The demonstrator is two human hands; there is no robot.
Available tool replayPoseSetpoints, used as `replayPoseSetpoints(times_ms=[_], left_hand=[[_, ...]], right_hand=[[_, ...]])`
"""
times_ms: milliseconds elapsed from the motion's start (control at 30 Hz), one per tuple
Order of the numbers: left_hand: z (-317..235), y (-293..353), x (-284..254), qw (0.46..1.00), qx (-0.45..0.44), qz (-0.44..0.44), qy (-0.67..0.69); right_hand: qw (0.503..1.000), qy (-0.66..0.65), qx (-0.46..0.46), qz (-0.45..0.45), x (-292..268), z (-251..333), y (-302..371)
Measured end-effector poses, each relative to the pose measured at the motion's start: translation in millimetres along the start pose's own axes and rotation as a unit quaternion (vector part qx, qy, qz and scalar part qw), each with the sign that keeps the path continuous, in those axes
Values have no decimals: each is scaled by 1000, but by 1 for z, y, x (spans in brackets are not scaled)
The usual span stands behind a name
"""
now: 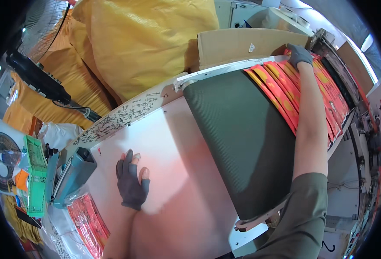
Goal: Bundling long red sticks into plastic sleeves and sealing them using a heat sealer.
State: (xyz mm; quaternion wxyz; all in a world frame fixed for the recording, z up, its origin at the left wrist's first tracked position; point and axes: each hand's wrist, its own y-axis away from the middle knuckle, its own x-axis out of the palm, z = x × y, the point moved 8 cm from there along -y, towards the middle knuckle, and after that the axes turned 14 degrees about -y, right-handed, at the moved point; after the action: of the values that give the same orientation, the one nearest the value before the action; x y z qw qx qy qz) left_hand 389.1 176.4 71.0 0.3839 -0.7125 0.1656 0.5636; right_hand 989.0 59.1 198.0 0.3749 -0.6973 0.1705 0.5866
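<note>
My left hand (132,181), in a dark grey glove with bare fingertips, is over the white tabletop (177,164). Its fingers are stretched apart and hold nothing. At the far right my right arm reaches across a dark green conveyor belt (238,129). My right hand (300,56), gloved in grey, is closed at the far edge of a row of flat red packets (281,86) with yellow and orange patterns. These lie overlapping on the belt. The hand and forearm cover part of the row, and the fingertips are hidden.
A cardboard sheet (251,47) stands behind the belt, near large yellow sacks (147,39). At left are a fan (43,30), a green plastic basket (35,181), a grey-blue device (76,175) and a clear-wrapped bundle of red packets (88,222). Machinery (324,41) borders the belt's right end.
</note>
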Motion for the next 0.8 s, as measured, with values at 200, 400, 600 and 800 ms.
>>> replayPoseSetpoints(times_ms=[200, 400, 600, 800], left_hand=[[-5, 4, -5, 999, 11, -44, 21], [9, 23, -3, 994, -1, -105, 22], [-17, 63, -38, 862, -203, 118, 449], [-127, 101, -150, 303, -43, 261, 916]], right_hand=[[985, -128, -52, -100, -18, 1, 10], [883, -283, -112, -357, -191, 25, 84], [640, -593, -339, -353, -376, 67, 272], [451, -838, -276, -137, -412, 75, 471]])
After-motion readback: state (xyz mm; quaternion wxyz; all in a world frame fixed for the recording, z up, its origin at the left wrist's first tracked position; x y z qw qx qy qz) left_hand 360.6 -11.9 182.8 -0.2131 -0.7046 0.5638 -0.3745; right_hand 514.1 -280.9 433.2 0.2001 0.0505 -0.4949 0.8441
